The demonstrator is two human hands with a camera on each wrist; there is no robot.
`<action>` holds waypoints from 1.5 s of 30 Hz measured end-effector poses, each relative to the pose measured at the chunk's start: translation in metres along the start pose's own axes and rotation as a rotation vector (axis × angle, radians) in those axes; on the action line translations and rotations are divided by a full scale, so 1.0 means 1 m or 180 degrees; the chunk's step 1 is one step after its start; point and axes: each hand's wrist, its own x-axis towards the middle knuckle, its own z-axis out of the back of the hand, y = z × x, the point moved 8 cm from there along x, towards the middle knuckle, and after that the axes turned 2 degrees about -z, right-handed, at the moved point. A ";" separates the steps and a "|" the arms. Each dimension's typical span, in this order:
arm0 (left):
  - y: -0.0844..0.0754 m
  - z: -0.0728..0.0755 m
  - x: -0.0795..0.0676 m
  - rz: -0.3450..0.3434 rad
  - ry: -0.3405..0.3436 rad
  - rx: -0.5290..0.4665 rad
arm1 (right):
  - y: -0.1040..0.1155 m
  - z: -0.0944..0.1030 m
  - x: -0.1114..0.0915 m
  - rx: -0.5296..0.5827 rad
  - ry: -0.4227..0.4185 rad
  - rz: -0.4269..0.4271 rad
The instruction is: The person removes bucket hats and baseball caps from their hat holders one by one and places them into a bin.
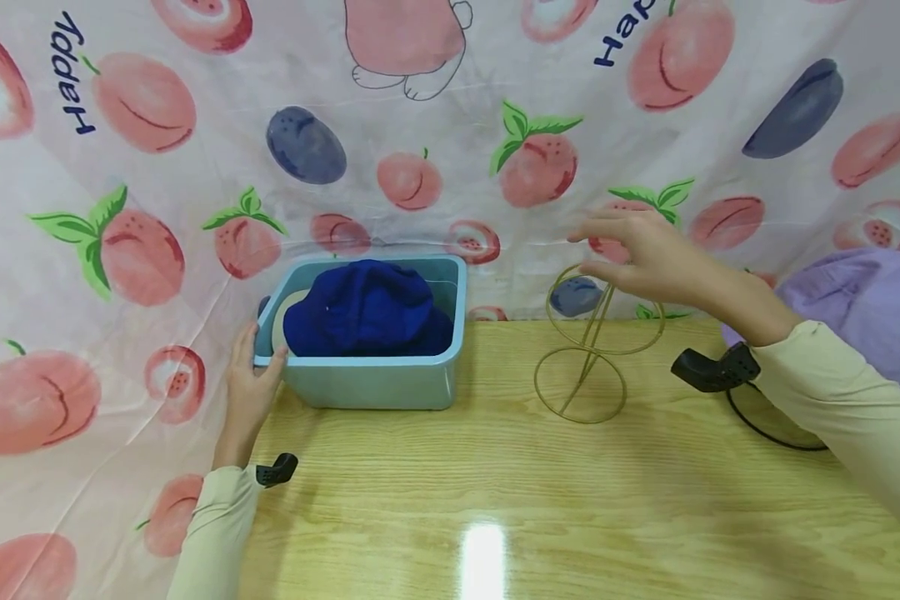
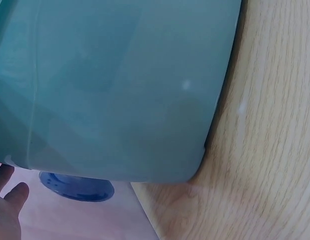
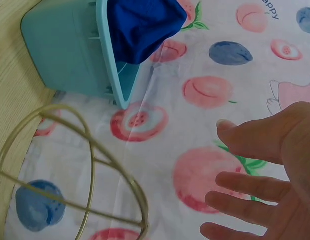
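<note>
Pinching the light-blue bin (image 1: 375, 383) at its near-left corner with the left hand (image 1: 249, 382), holding the right hand (image 1: 651, 257) spread above the gold wire stand (image 1: 588, 350), keeping the dark-blue cap (image 1: 356, 308) inside the bin (seemingly done), and leaving the lilac fabric (image 1: 855, 304) outside, perhaps pending.

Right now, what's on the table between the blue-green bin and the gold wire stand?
Nothing: in the head view, only bare wooden tabletop separates the bin from the stand.
</note>
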 end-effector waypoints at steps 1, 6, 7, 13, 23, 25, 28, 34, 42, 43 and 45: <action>-0.001 0.001 0.000 -0.0003 -0.0018 -0.0007 | -0.001 0.002 -0.002 0.0016 -0.0026 0.0016; -0.003 0.004 0.002 -0.0026 -0.0113 -0.0007 | -0.007 0.012 -0.012 -0.0013 -0.0155 0.0028; -0.003 0.004 0.002 -0.0024 -0.0114 -0.0004 | -0.009 0.014 -0.015 -0.0033 -0.0164 0.0013; -0.001 0.002 0.004 -0.0010 -0.0078 -0.0054 | -0.023 0.023 -0.034 -0.0111 -0.0210 -0.0104; -0.002 0.003 0.006 -0.0030 -0.0116 -0.0052 | -0.047 0.034 -0.059 -0.0285 -0.0207 -0.0364; -0.002 0.002 0.006 -0.0028 -0.0104 -0.0050 | -0.052 0.036 -0.063 -0.0306 -0.0207 -0.0400; -0.002 0.001 0.005 -0.0014 -0.0083 -0.0063 | -0.060 0.040 -0.070 -0.0319 -0.0217 -0.0476; -0.003 0.000 0.005 -0.0020 -0.0086 -0.0094 | -0.074 0.051 -0.082 -0.0373 -0.0242 -0.0666; -0.002 -0.001 0.006 0.0001 -0.0070 -0.0071 | -0.092 0.060 -0.097 -0.0675 -0.0142 -0.0992; -0.002 -0.001 0.006 0.0001 -0.0070 -0.0065 | -0.095 0.062 -0.100 -0.0709 -0.0139 -0.1019; -0.002 -0.001 0.006 -0.0017 -0.0084 -0.0072 | -0.099 0.065 -0.104 -0.0783 -0.0129 -0.1061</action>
